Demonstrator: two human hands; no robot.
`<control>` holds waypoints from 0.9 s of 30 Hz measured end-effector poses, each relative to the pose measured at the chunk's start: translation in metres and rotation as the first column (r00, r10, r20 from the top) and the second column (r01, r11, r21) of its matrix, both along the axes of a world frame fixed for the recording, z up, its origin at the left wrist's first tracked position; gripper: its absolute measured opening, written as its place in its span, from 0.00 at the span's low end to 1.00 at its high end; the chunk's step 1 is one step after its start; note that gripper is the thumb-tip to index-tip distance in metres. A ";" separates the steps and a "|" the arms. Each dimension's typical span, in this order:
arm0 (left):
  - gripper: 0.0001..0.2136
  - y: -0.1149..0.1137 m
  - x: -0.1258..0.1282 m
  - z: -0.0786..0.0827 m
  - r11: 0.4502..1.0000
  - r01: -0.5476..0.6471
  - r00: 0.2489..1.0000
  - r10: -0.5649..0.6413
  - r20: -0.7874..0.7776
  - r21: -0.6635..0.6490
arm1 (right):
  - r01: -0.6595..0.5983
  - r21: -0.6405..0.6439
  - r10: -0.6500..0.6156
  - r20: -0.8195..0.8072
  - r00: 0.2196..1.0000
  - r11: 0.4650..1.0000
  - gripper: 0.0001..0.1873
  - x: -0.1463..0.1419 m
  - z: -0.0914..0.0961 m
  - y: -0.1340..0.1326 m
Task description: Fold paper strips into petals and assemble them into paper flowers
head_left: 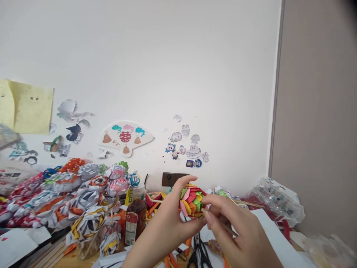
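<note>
My left hand (167,219) is curled around a small multicoloured paper flower (192,201) of red, yellow, green, orange and pink petals, held up in front of the wall. My right hand (237,230) is beside it on the right, fingers pinched at the flower's lower right edge, where a thin wooden stick (223,223) runs under the fingers. Black scissors (199,253) lie on the desk below both hands.
A big heap of folded paper flowers (69,197) fills the desk's left side. A brown bottle (135,216) stands just left of my left hand. A crumpled clear plastic bag (279,201) sits at the right. Stickers and a paper fan (125,137) hang on the white wall.
</note>
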State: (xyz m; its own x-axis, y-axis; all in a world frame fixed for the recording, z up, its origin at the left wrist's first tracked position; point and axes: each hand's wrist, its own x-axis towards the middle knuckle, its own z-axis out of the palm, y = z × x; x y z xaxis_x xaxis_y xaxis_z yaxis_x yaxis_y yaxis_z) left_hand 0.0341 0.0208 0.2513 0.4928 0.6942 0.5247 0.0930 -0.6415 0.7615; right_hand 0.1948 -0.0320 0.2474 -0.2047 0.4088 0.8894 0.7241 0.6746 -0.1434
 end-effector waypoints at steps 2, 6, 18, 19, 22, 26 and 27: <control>0.28 -0.002 -0.002 0.001 0.999 0.023 1.000 -0.023 -0.021 -0.028 | -0.014 -0.002 0.014 0.013 1.000 1.000 0.11 0.000 0.000 0.000; 0.29 -0.003 -0.003 0.004 0.998 0.031 0.998 -0.034 -0.061 -0.046 | -0.022 0.009 0.022 0.036 0.999 1.000 0.10 0.001 0.001 0.000; 0.30 -0.006 -0.004 0.006 0.991 0.056 0.987 -0.074 -0.140 -0.125 | 0.019 0.033 -0.022 0.111 0.994 0.999 0.09 0.007 -0.001 0.001; 0.30 -0.006 -0.005 0.006 0.988 0.065 0.987 -0.084 -0.135 -0.140 | 0.017 0.056 -0.023 0.123 0.992 0.998 0.09 0.008 -0.001 0.002; 0.29 -0.005 -0.005 0.003 0.983 0.098 0.990 -0.112 -0.084 -0.159 | 0.028 0.121 -0.047 0.160 0.986 0.992 0.09 0.010 0.000 0.003; 0.29 -0.005 -0.005 -0.002 0.983 0.105 0.991 -0.116 -0.067 -0.148 | 0.083 0.167 -0.117 0.201 0.973 0.982 0.12 0.010 0.000 0.003; 0.29 -0.005 -0.004 -0.002 0.984 0.101 0.991 -0.112 -0.068 -0.146 | 0.095 0.171 -0.130 0.208 0.969 0.981 0.13 0.010 0.000 0.002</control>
